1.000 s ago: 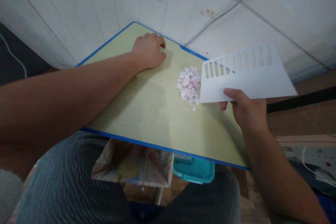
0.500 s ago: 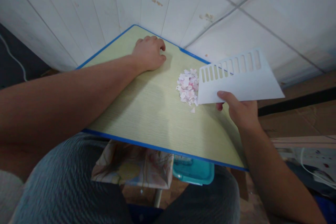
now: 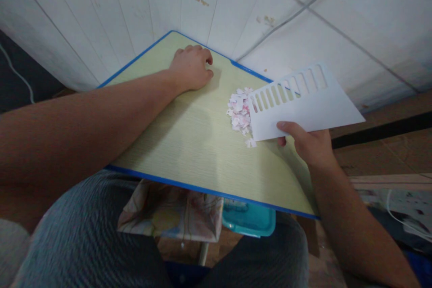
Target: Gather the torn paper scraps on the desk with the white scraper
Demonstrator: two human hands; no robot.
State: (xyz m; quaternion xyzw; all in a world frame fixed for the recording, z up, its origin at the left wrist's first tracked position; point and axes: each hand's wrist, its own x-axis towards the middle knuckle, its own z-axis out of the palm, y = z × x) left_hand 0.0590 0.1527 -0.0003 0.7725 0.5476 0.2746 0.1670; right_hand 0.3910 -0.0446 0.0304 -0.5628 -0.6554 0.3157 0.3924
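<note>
A white sheet with a row of rounded slots [image 3: 297,110], like stiff paper or thin plastic, is pinched in my right hand [image 3: 312,144], thumb on top and fingertips underneath. Its left edge overlaps a heap of torn white and pink paper scraps [image 3: 239,110] on the table, hiding part of it. One small cluster of scraps lies just below the sheet's lower left corner. My left hand [image 3: 191,68] rests on the tabletop near the back edge, fingers loosely bent, thumb apart from the index finger, with nothing held.
The pale yellow table [image 3: 175,144] has a blue rim and stands against white wall panels [image 3: 162,0]. A cable [image 3: 286,22] runs along the wall. Below the front edge are a patterned cloth item [image 3: 175,216] and a teal plastic container [image 3: 251,220]. Cardboard boxes [image 3: 388,153] stand at the right.
The slotted sheet has tilted, its left end moving slightly left and down over the heap. A few scraps now show at its lower corner. My left hand stays in place.
</note>
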